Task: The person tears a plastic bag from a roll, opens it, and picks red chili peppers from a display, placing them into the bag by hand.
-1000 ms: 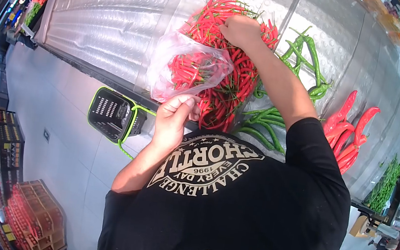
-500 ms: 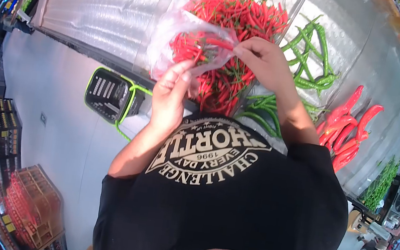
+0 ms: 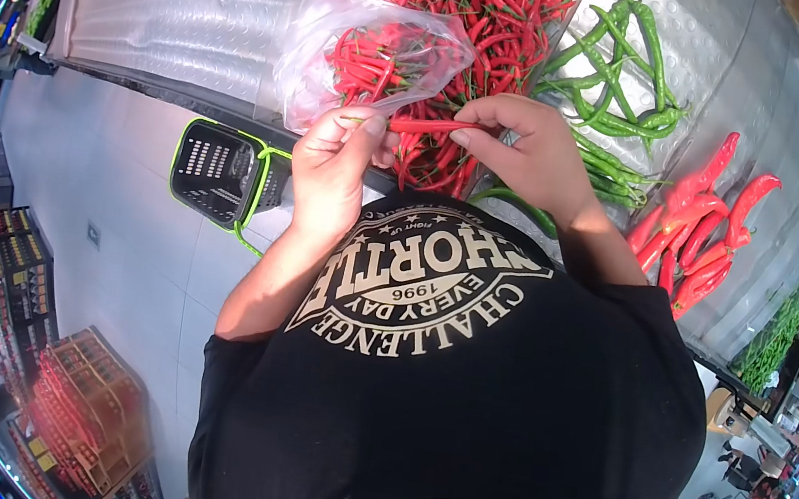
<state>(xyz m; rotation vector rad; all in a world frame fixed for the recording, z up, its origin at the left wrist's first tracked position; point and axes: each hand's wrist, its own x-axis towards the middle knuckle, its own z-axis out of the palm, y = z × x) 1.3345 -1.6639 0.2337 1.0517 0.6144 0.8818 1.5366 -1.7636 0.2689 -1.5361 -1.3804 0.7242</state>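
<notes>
A single red chili pepper (image 3: 428, 126) is stretched level between my two hands. My left hand (image 3: 332, 168) pinches its stem end between thumb and fingers. At the other end, my right hand (image 3: 538, 155) grips the tip with thumb and forefinger. Just beyond my left hand lies a clear plastic bag (image 3: 305, 60), its mouth gaping, with several red chilies (image 3: 369, 62) inside. Whether my left fingers also touch the bag I cannot tell. Behind and beneath the bag spreads a heap of red chilies (image 3: 511, 12).
Long green peppers (image 3: 647, 55) lie right of the heap, with more green peppers (image 3: 607, 171) by my right wrist. Large red peppers (image 3: 691, 222) sit farther right on the silvery display (image 3: 199, 6). A black basket with green trim (image 3: 217, 175) stands left of me, below the display edge.
My right hand has come down and toward me from the bag's rim. The chili is now held between both hands in front of the bag, which lies lower against the heap.
</notes>
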